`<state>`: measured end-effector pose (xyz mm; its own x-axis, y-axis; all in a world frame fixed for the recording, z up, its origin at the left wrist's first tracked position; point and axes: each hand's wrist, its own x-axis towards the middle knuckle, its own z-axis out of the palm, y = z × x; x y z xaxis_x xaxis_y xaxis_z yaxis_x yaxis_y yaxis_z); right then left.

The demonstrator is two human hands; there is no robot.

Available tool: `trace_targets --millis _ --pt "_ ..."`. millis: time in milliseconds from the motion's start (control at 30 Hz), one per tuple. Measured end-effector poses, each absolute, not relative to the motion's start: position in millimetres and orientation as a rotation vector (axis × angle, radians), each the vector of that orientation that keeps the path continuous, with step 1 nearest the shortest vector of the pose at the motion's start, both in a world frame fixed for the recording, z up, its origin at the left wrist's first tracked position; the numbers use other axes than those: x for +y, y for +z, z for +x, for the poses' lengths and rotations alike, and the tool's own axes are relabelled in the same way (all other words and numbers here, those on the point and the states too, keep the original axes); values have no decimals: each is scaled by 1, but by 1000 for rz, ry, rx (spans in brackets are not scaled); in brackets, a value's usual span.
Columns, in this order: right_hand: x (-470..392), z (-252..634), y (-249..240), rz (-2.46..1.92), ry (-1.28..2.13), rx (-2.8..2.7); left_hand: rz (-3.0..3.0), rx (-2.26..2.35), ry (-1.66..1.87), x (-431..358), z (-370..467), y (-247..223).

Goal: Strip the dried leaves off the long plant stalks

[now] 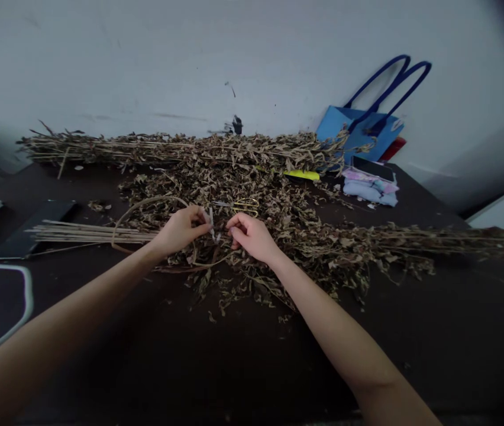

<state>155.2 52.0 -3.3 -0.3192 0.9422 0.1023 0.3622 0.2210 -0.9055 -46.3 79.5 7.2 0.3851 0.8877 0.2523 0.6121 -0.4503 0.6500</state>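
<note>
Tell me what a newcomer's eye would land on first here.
Probably the bright blue bag with dark blue looped handles, leaning at the back right of the dark table against the pale wall. Next come the brown, crinkled dried plants sprawled across the middle, with the two bare hands, left and right, working over them. A neon-yellow object also flashes out among the leaves behind the hands.
</note>
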Motion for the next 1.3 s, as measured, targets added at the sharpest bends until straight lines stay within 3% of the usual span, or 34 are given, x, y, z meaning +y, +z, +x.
trace_targets --millis 267,667,1067,1300 --pt "51 155 -3 -1215 1087 -1808 2834 1660 859 53 -32 22" --pt "52 155 -4 -1186 1077 -1795 2852 1240 528 55 -44 16" --pt "54 155 -10 -1153 1055 -1787 3146 1228 457 38 -34 23" --pt "55 155 -8 -1141 1047 -1797 3398 895 91 52 -31 38"
